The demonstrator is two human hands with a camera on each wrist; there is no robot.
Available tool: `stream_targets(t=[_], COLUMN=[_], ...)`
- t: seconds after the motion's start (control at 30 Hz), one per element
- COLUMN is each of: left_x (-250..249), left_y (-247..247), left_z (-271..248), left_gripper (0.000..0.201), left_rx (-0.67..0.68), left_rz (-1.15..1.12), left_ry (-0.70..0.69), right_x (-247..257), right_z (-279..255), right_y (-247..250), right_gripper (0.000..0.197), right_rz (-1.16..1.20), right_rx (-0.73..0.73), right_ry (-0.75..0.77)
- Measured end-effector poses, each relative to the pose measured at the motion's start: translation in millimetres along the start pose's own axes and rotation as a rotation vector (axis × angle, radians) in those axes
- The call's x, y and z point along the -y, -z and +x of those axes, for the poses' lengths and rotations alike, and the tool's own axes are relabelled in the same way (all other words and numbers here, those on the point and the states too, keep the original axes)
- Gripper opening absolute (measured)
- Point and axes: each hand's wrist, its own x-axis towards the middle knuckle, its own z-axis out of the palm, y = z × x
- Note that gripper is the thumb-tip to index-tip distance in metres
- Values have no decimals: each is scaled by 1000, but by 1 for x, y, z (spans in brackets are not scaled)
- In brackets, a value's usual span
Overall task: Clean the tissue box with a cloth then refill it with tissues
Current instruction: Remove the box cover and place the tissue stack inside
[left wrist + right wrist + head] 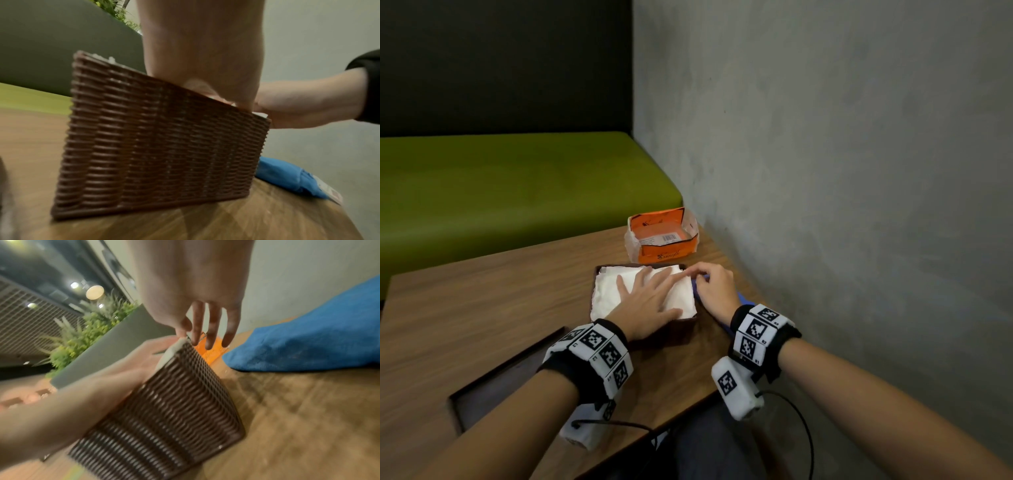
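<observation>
We are in the refill step: our left hand lies flat, fingers spread, on the tissues filling the box mid-table, while our right hand pinches the stack's far right corner. Next, we judge, tuck that corner in. The cloth lies beside the box.

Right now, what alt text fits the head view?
A left hand presses flat on white tissues filling a brown woven box on a wooden table, while the right hand pinches their edge. An orange wrapper lies behind.
</observation>
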Motion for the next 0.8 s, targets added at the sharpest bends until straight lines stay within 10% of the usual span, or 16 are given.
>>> stream_targets(t=[0.3, 0.5, 0.8], left_x=[-7, -10, -11], left_y=[3, -2, 0], left_z=[4, -2, 0], left_gripper=[47, 23, 18], left_rx=[35, -393, -228], left_rz=[105, -95, -200], left_ry=[75, -161, -43], right_x=[3, 6, 10], right_z=[-1, -1, -5], right_y=[5, 9, 4], right_gripper=[17, 17, 13], right_rz=[7, -5, -188], right_rx=[68, 92, 96], right_ry=[31, 31, 107])
